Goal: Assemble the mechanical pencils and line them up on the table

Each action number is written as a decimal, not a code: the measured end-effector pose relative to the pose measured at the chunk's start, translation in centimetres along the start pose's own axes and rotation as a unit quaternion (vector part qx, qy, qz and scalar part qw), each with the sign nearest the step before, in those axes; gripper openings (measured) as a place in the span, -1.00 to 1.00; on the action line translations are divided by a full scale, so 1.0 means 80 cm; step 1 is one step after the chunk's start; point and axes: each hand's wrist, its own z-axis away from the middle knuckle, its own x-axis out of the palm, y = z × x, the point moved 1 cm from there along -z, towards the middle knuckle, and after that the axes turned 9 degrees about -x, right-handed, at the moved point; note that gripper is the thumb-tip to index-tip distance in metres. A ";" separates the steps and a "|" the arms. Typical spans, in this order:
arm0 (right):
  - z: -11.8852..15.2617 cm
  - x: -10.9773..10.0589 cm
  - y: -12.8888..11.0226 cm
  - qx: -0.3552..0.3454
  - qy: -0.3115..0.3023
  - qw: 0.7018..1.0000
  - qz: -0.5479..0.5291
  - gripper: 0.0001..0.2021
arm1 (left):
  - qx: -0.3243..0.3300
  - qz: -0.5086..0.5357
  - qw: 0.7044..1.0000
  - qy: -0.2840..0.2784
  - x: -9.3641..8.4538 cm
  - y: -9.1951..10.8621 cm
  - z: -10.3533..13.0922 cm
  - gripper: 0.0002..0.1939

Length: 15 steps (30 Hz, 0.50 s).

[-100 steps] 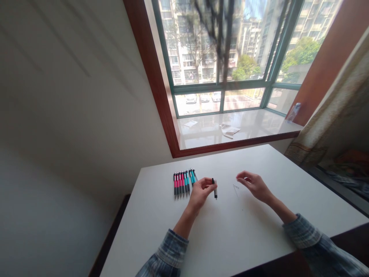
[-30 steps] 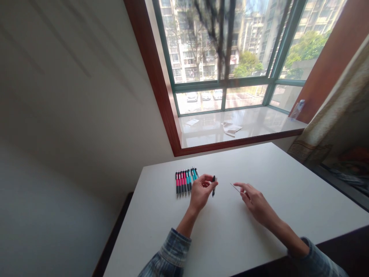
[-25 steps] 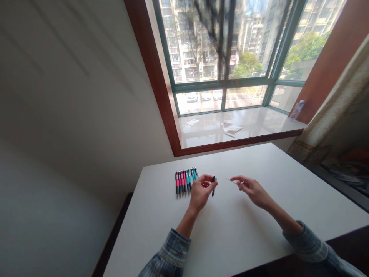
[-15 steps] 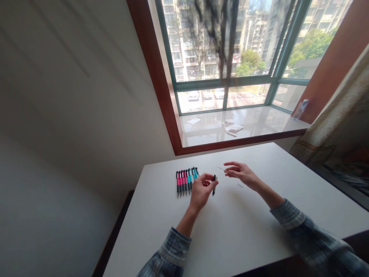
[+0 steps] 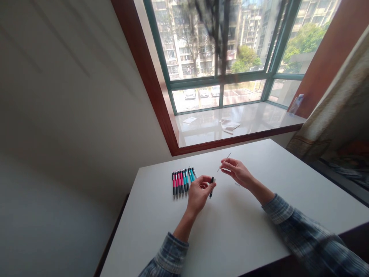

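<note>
My left hand [image 5: 197, 195] pinches a short black pen part [image 5: 212, 180] between thumb and fingers, holding it near upright over the table. My right hand [image 5: 238, 174] grips a thin, pale pen refill [image 5: 228, 156], which slants up and to the right, its lower end near the pen part but apart from it. Just left of my left hand lies a row of pens [image 5: 180, 184], pink ones on the left and turquoise ones on the right, all with black ends. Below my right hand, a tiny grey object [image 5: 237, 184], perhaps a spring, lies on the table.
The white table [image 5: 227, 231] stands against the wall under a window. Its sill [image 5: 198, 134] bears a crumpled white sheet [image 5: 229, 125], a flat white paper [image 5: 189, 120] and a clear bottle [image 5: 296, 105]. A curtain [image 5: 325, 100] hangs at the right.
The refill in my right hand has turned from nearly level to a steep slant, and that hand has come closer to the left one. The whole view has shifted slightly.
</note>
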 end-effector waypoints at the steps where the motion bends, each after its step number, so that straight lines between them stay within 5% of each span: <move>1: 0.001 0.002 -0.002 -0.008 0.001 1.000 -0.005 -0.63 | 0.001 -0.003 1.000 -0.001 0.000 -0.001 0.000 -0.74; 10: 0.007 0.010 0.001 -0.042 -0.022 0.997 0.053 -0.66 | 0.006 -0.002 1.000 -0.014 0.000 -0.004 -0.003 -0.74; 15: 0.017 0.025 -0.002 -0.058 -0.145 0.978 0.141 -0.69 | 0.019 0.007 1.000 -0.017 0.000 -0.004 -0.002 -0.72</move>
